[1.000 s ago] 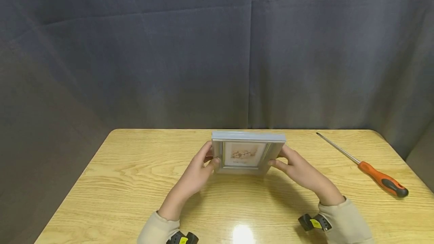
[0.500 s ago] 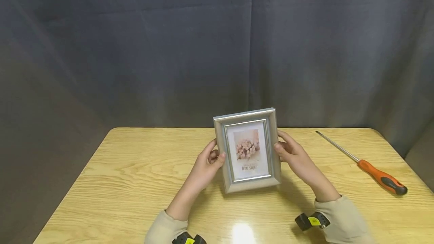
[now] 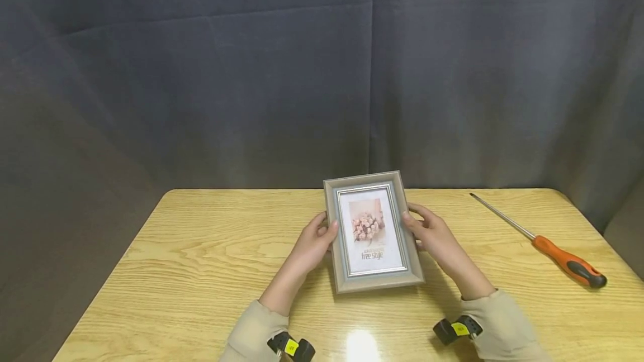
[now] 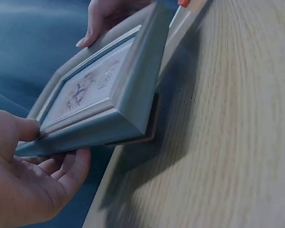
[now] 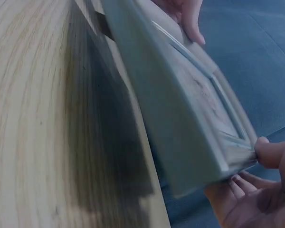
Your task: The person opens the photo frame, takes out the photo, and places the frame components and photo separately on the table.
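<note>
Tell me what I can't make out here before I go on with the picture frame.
- Back of the picture frame: hidden in the head view, since its front faces the camera; the wrist views show only a dark sliver behind it.
- Left hand and right hand fingers behind the frame: covered by it in the head view.
- Screwdriver tip type: too small in the head view.
- Whether the frame's lower edge touches the table: unclear.

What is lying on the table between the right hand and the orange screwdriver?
Nothing. In the head view, the stretch of wooden table between the right hand, which holds the picture frame, and the screwdriver is bare.
</note>
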### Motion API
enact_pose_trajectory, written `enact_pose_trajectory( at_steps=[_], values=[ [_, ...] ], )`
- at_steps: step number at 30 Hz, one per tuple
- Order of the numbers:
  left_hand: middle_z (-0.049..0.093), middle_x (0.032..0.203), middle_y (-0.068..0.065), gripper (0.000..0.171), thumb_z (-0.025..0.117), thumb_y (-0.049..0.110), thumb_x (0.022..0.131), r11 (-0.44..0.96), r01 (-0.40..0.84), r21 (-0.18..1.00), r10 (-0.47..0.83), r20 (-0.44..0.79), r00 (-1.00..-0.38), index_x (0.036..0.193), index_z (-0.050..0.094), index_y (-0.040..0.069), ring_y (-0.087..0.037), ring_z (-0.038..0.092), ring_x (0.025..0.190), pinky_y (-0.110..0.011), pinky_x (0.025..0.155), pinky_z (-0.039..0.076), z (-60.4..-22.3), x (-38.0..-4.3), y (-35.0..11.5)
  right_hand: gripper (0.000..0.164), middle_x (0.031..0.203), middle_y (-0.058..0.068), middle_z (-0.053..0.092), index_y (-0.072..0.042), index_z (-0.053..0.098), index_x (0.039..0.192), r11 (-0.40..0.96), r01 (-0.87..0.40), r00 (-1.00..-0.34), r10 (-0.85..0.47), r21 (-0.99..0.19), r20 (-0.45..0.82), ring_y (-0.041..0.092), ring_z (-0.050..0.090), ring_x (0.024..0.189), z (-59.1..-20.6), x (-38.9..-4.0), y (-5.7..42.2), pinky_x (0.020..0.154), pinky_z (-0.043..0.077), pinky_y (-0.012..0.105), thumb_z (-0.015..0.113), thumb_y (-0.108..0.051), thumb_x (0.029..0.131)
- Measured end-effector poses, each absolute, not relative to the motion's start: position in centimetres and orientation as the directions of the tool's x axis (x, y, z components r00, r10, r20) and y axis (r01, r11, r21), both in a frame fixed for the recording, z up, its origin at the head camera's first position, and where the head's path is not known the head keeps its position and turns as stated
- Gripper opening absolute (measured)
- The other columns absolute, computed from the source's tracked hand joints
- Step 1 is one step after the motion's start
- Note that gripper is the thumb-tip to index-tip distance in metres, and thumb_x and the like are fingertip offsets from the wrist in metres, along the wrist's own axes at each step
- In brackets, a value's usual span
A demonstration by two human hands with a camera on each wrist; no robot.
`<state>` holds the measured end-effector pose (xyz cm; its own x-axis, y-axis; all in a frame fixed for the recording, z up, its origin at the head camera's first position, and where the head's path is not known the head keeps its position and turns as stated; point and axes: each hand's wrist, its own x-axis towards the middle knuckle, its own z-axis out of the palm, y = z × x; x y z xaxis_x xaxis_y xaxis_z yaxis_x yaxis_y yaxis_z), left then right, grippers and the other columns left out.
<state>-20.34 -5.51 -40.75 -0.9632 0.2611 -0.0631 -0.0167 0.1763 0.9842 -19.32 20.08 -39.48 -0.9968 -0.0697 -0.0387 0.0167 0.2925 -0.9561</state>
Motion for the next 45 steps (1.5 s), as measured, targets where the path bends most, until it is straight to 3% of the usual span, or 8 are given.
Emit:
enact_pose_trajectory(
  at_steps=[6,13,18,22,26,32,39,45],
  values=[
    [0.068,0.110,-0.016,0.059,0.045,0.034,0.105,0.286,-0.072,0.955,0.245,-0.145,-0.959,0.152,0.033,0.000,-0.023,0.069,0.090,-0.044,0.089,0.054,-40.6,-21.2,-5.1,0.059,0.122,0.035,0.057,0.010,0.033,0.147,0.364,0.094,-0.993,-0.028,-0.927,-0.111,0.030,0.067,0.098,-40.0,-19.6,20.0,0.083,0.058,0.043,0.045,-0.031,0.106],
    [0.063,0.120,-0.022,0.058,0.048,0.031,0.104,0.347,-0.121,0.930,0.245,-0.214,-0.946,0.149,0.036,-0.004,-0.034,0.065,0.105,-0.057,0.102,0.043,-40.8,-21.8,-4.6,0.055,0.114,0.033,0.061,0.014,0.038,0.141,0.431,0.082,-0.995,-0.017,-0.898,-0.099,0.024,0.066,0.087,-40.6,-19.9,19.9,0.072,0.056,0.033,0.047,-0.027,0.106],
    [0.060,0.124,-0.029,0.067,0.064,0.020,0.093,0.351,-0.139,0.926,0.248,-0.235,-0.940,0.147,0.036,-0.009,-0.041,0.062,0.111,-0.055,0.104,0.041,-41.1,-22.1,-4.4,0.061,0.116,0.035,0.059,0.016,0.033,0.143,0.466,0.102,-0.989,-0.049,-0.879,-0.140,0.030,0.067,0.094,-41.0,-20.1,20.0,0.078,0.057,0.039,0.051,-0.027,0.104],
    [0.059,0.126,-0.031,0.072,0.069,0.013,0.087,0.364,-0.129,0.922,0.255,-0.232,-0.939,0.146,0.034,-0.012,-0.042,0.061,0.112,-0.054,0.107,0.039,-41.4,-22.3,-4.3,0.070,0.120,0.036,0.058,0.016,0.028,0.145,0.481,0.133,-0.980,-0.068,-0.867,-0.188,0.034,0.067,0.097,-41.1,-20.1,20.0,0.084,0.056,0.044,0.061,-0.023,0.099],
    [0.059,0.124,-0.033,0.071,0.068,0.010,0.087,0.374,-0.115,0.920,0.272,-0.228,-0.935,0.144,0.034,-0.015,-0.042,0.063,0.109,-0.053,0.103,0.043,-41.7,-22.5,-4.2,0.079,0.119,0.039,0.057,0.018,0.024,0.145,0.480,0.127,-0.976,-0.094,-0.868,-0.195,0.032,0.069,0.092,-41.4,-20.1,20.0,0.082,0.057,0.044,0.070,-0.017,0.091],
    [0.059,0.120,-0.032,0.066,0.068,0.009,0.088,0.389,-0.113,0.914,0.268,-0.230,-0.936,0.140,0.038,-0.017,-0.042,0.061,0.109,-0.055,0.102,0.043,-41.5,-22.3,-3.8,0.093,0.125,0.043,0.051,0.020,0.023,0.144,0.533,0.092,-0.973,-0.133,-0.841,-0.190,0.047,0.061,0.107,-41.8,-20.1,20.2,0.092,0.051,0.054,0.081,-0.016,0.081],
    [0.055,0.121,-0.031,0.079,0.078,0.006,0.079,0.431,-0.123,0.894,0.253,-0.251,-0.934,0.140,0.033,-0.018,-0.042,0.059,0.110,-0.053,0.097,0.048,-41.1,-21.8,-3.3,0.096,0.125,0.042,0.051,0.020,0.023,0.144,0.562,0.073,-0.971,-0.149,-0.824,-0.187,0.051,0.056,0.114,-41.8,-19.9,20.1,0.097,0.046,0.058,0.083,-0.015,0.078],
    [0.051,0.131,-0.031,0.085,0.084,0.002,0.071,0.535,-0.003,0.845,0.280,-0.181,-0.943,0.142,0.039,-0.011,-0.043,0.050,0.122,-0.054,0.107,0.039,-41.0,-21.6,-2.6,0.098,0.122,0.040,0.054,0.021,0.022,0.143,0.575,0.037,-0.972,-0.169,-0.817,-0.163,0.048,0.058,0.111,-41.7,-19.7,20.0,0.096,0.047,0.057,0.084,-0.013,0.077]
  ],
)
